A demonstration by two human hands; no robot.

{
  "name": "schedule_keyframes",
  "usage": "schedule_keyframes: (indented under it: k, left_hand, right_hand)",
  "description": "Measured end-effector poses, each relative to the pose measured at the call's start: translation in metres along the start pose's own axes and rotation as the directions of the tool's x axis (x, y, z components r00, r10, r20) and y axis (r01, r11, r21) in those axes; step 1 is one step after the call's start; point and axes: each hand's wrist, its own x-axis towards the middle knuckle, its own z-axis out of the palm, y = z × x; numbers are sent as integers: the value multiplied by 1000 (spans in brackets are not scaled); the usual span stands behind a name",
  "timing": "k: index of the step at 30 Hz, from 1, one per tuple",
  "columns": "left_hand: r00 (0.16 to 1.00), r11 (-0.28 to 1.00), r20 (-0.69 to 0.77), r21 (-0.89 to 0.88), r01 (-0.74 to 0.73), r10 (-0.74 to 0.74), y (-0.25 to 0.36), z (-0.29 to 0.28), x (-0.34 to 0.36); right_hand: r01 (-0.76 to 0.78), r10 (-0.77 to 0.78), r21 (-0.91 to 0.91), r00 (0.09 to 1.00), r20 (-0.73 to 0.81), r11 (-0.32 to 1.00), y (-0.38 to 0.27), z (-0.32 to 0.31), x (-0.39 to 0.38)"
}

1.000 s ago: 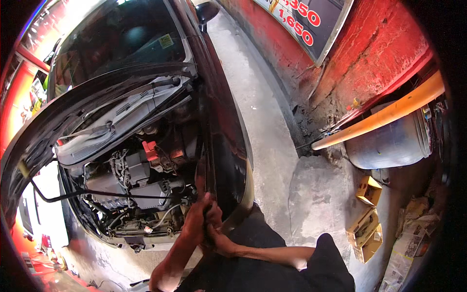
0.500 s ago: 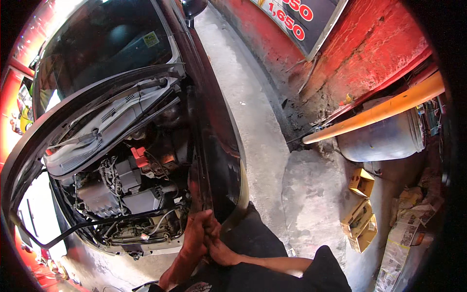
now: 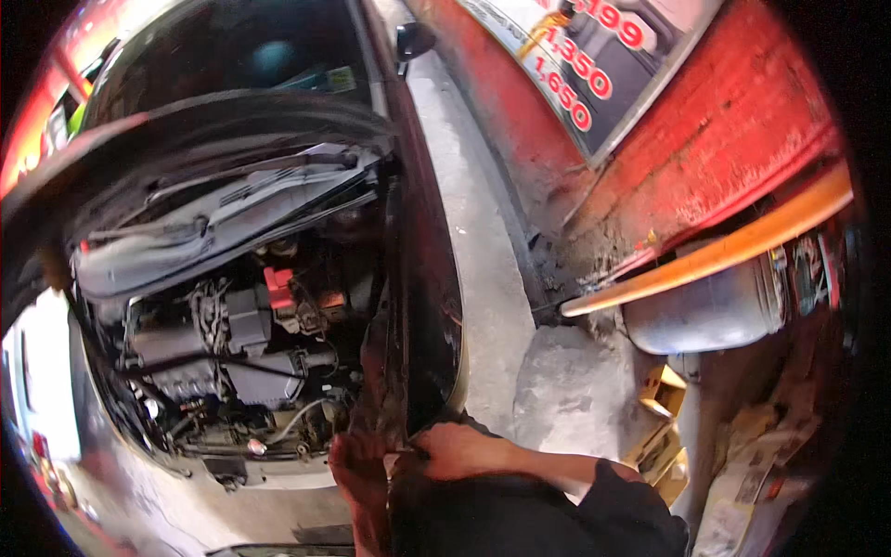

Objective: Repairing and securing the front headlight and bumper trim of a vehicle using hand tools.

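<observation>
In front of me, at the car's front corner, my left hand [image 3: 359, 464] is closed, its fingers curled near the edge of the engine bay [image 3: 246, 343]. Beside it on the right, my right hand [image 3: 459, 451] is also closed, with the fingers bent toward the left hand. A small pale piece shows between the two hands, too blurred to name. What either hand holds is hidden. The raised dark hood [image 3: 167, 125] arches over the bay, blurred. Inside lie a grey engine cover [image 3: 167, 334], a black box [image 3: 264, 379] and a red terminal cover [image 3: 278, 288].
The car's dark fender [image 3: 432, 306] runs along a pale concrete strip [image 3: 492, 278]. To the right stand a red wall [image 3: 705, 139] with a sign [image 3: 603, 84], an orange pole [image 3: 724, 251], a blue-grey drum [image 3: 705, 316] and open cardboard boxes [image 3: 664, 390].
My hands, together before, have drawn slightly apart, the right one moving right and up. The view has shifted. The hood's edge looks blurred, and the dark rod across the bay sits higher in view.
</observation>
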Motion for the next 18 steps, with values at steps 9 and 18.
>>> schedule_keyframes:
  k: [9, 18]
  left_hand:
    - [959, 233, 171, 965, -118, -224, 41, -5, -23]
    - [839, 482, 538, 757, -441, -78, -51, -24, -46]
  right_hand:
    - [139, -422, -497, 742, -520, 856, -22, -56, 25]
    - [486, -711, -520, 445, -544, 702, -39, 0, 48]
